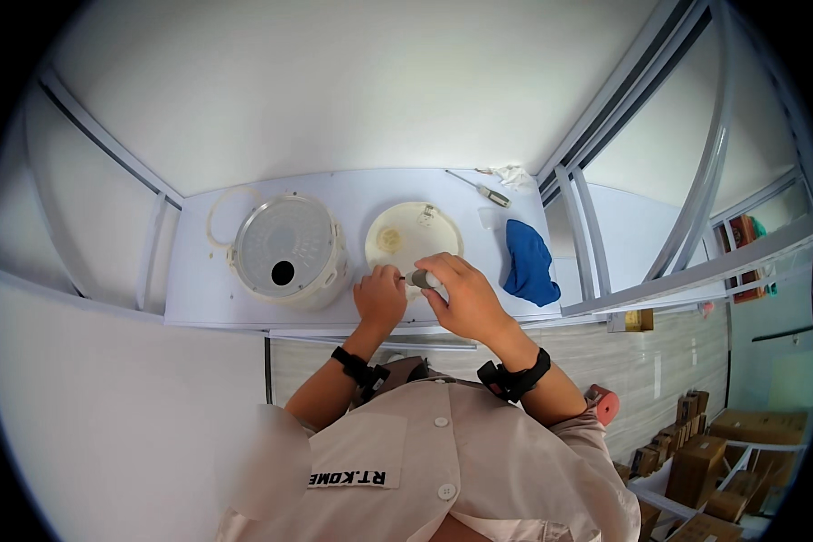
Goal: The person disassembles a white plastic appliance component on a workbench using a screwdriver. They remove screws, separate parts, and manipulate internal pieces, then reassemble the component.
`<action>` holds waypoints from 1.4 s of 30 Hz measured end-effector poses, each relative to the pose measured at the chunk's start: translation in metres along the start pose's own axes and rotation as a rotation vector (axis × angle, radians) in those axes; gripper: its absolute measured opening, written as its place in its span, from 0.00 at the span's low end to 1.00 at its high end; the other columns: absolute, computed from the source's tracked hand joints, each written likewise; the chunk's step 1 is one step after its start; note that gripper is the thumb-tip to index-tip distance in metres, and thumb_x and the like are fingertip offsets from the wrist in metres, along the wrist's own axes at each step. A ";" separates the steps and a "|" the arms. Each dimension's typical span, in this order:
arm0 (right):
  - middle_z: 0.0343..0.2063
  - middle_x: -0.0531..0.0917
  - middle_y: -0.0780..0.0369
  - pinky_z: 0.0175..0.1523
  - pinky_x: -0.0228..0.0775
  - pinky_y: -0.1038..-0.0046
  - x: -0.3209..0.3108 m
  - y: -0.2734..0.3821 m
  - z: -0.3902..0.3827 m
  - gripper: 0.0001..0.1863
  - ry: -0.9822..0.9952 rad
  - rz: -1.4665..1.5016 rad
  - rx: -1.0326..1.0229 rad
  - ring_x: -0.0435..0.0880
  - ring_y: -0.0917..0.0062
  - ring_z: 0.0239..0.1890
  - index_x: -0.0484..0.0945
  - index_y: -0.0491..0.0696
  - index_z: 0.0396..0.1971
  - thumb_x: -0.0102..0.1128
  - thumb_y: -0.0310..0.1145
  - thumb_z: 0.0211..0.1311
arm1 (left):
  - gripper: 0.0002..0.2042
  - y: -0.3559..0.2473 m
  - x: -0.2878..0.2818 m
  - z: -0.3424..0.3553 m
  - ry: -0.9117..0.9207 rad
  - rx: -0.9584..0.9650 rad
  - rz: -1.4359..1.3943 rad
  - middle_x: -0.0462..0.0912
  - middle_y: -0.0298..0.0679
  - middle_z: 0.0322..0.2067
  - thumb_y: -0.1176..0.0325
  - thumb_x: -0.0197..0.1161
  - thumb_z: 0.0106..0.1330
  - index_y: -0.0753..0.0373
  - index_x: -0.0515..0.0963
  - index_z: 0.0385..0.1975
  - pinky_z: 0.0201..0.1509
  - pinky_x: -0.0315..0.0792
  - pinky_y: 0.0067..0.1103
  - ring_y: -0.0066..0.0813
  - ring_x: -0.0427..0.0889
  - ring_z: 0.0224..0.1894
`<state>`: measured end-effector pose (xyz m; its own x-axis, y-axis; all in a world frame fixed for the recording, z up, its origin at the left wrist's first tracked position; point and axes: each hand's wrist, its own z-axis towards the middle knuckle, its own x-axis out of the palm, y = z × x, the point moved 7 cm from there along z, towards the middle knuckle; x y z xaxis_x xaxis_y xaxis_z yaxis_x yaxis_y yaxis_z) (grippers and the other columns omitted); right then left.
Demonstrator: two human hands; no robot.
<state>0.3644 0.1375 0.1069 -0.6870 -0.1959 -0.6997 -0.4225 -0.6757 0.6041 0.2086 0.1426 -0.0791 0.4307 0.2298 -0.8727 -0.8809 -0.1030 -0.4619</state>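
In the head view, my right hand (462,296) grips a small grey-and-white cylinder (422,278), perhaps a tool handle. My left hand (379,294) has its fingertips pinched at that object's left end; what they hold is too small to make out. Both are over the front edge of a round, stained cream lid or plate (411,233) on the white bench (199,298). Left of this stands a white pail (298,291) with a translucent top and a dark round opening. A screwdriver (491,195) lies behind, at the right, and a crumpled blue cloth (530,266) lies beside my right hand.
A pale loop (215,217) lies behind the pail. A white crumpled paper (513,176) is at the back right. Metal frames (587,233) border both sides of the bench. Cardboard boxes (694,472) and a red roll (605,406) are on the floor at lower right.
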 end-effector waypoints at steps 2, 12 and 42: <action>0.48 0.83 0.56 0.51 0.80 0.58 -0.001 0.001 0.000 0.26 0.001 -0.018 0.001 0.84 0.54 0.48 0.77 0.48 0.57 0.68 0.20 0.57 | 0.08 0.001 -0.001 -0.001 0.001 -0.004 -0.009 0.83 0.33 0.41 0.60 0.68 0.68 0.51 0.81 0.42 0.50 0.69 0.42 0.44 0.83 0.44; 0.49 0.84 0.53 0.52 0.80 0.60 -0.016 -0.010 -0.004 0.27 -0.105 0.087 0.106 0.85 0.51 0.48 0.76 0.47 0.59 0.69 0.20 0.59 | 0.07 -0.002 -0.020 0.000 -0.026 0.051 -0.039 0.81 0.36 0.42 0.60 0.64 0.73 0.52 0.77 0.43 0.38 0.77 0.41 0.45 0.86 0.36; 0.53 0.79 0.54 0.60 0.74 0.68 -0.111 -0.066 -0.146 0.22 -0.761 0.303 0.283 0.80 0.69 0.55 0.69 0.45 0.57 0.69 0.25 0.69 | 0.04 -0.145 0.011 -0.016 0.134 0.610 -0.218 0.85 0.36 0.30 0.70 0.67 0.66 0.56 0.87 0.37 0.34 0.80 0.35 0.41 0.86 0.34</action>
<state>0.5546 0.1001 0.0887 -0.9598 0.2588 -0.1087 -0.2191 -0.4490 0.8662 0.3439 0.1450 -0.0248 0.5979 0.0570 -0.7995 -0.7069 0.5077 -0.4924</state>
